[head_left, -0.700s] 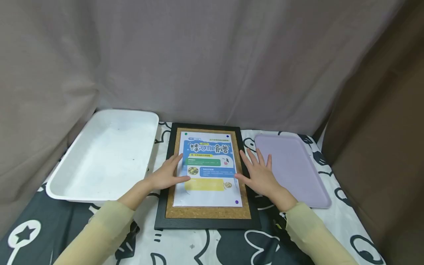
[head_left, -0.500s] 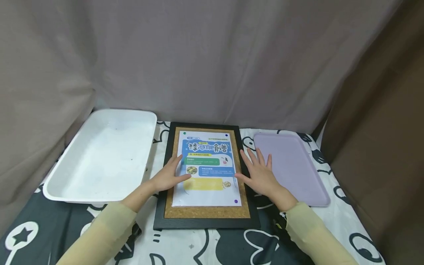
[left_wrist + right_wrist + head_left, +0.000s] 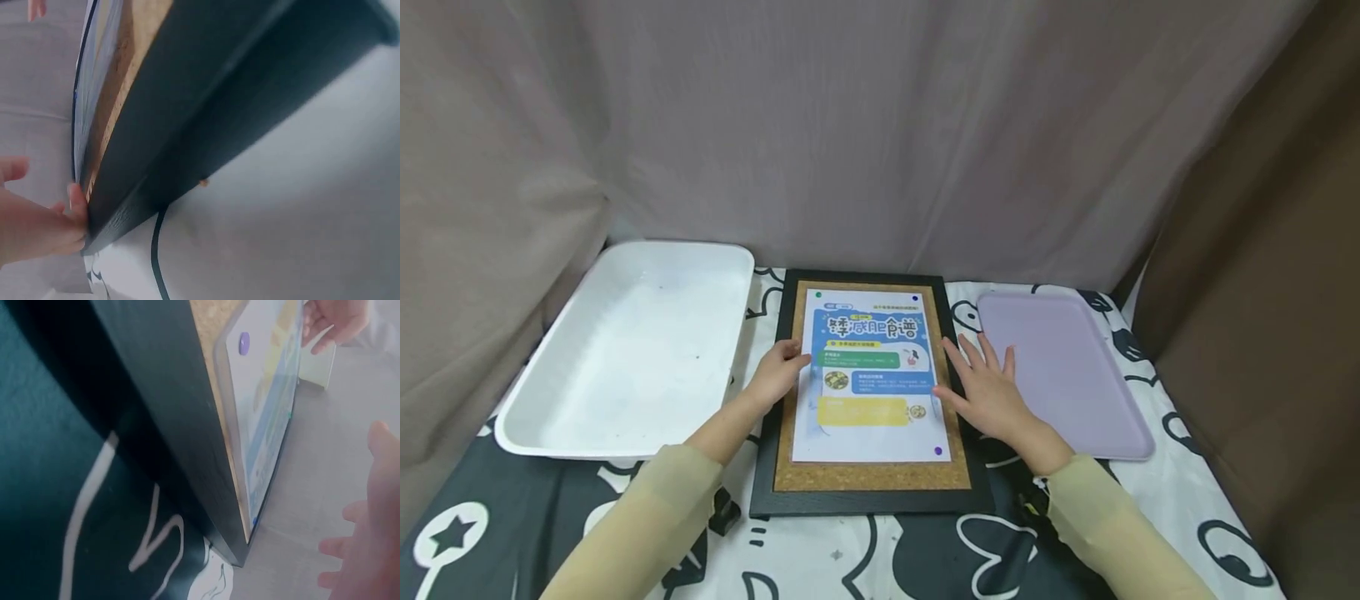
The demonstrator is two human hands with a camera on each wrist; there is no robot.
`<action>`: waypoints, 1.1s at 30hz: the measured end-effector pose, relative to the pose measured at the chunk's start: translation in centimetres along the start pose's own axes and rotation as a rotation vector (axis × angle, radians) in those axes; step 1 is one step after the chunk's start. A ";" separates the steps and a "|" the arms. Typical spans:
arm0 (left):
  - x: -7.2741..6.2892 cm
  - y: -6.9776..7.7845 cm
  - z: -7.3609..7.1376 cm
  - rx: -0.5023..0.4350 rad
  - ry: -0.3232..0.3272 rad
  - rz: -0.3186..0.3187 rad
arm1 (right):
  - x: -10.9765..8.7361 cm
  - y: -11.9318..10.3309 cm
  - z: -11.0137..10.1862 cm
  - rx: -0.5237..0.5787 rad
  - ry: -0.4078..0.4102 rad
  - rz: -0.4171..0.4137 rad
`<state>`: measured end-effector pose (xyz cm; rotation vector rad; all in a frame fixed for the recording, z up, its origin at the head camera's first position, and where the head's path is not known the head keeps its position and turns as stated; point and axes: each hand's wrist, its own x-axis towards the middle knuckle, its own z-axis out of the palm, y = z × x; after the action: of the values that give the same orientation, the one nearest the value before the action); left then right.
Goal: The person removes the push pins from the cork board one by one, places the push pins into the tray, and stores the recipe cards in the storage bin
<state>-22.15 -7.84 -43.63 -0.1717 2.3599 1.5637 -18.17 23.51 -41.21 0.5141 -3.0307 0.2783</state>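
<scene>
A cork board in a black frame (image 3: 872, 502) lies in the middle of the table. On it is a printed sheet (image 3: 872, 446) with blue, green and yellow blocks. Pins show at three corners: green (image 3: 818, 294), blue (image 3: 915, 297) and purple (image 3: 937, 451). My left hand (image 3: 777, 375) is at the frame's left side, fingers loosely bent. In the left wrist view its fingertips (image 3: 76, 199) meet the frame edge, while the thumb (image 3: 12, 169) stands apart. Over the frame's right side, my right hand (image 3: 988, 398) is spread with straight fingers and holds nothing.
To the left stands a large white tray (image 3: 617, 358) with a raised rim. A flat lilac tray (image 3: 1067, 375) lies to the right, partly behind the right hand. Grey curtains (image 3: 865, 142) close off the back, brown cloth (image 3: 1262, 333) the right side.
My left hand has drawn its spread fingers and thumb in from the sheet, and its fingers are now bent near the frame's left side. The right hand keeps its spread pose.
</scene>
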 end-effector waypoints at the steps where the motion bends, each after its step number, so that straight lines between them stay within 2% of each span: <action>1: 0.2 0.0 0.0 -0.002 0.005 -0.012 | 0.0 -0.1 0.1 0.009 -0.002 -0.004; 4: 0.5 0.0 -0.1 0.016 0.037 -0.030 | 0.1 -0.2 0.4 0.030 -0.008 -0.013; 10: 1.1 -0.1 -0.1 0.150 0.146 -0.002 | 0.2 -0.4 0.0 0.033 -0.006 -0.015; 15: 1.5 0.0 -0.1 0.128 0.168 -0.016 | -0.1 -0.6 -0.6 0.102 -0.026 -0.007; 18: 1.8 -0.1 -0.1 0.098 0.170 -0.025 | -0.3 -0.8 -0.7 0.221 -0.123 -0.003; 21: 1.9 -0.1 -0.1 0.074 0.167 -0.023 | -0.6 -0.9 -0.6 0.369 -0.265 -0.010; 23: 2.0 -0.2 -0.2 0.056 0.161 -0.016 | -0.8 -0.9 -0.3 0.428 -0.351 -0.024; 27: 1.9 -0.4 -0.3 0.021 0.155 -0.017 | -1.5 -0.9 0.3 0.441 -0.439 -0.057; 33: 1.8 -0.5 -0.3 0.008 0.161 -0.029 | -1.9 -1.2 0.8 0.394 -0.457 -0.063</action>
<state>-23.78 -8.20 -44.51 -0.3401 2.4728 1.5805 -15.97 22.88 -41.98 0.7931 -3.3928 0.8785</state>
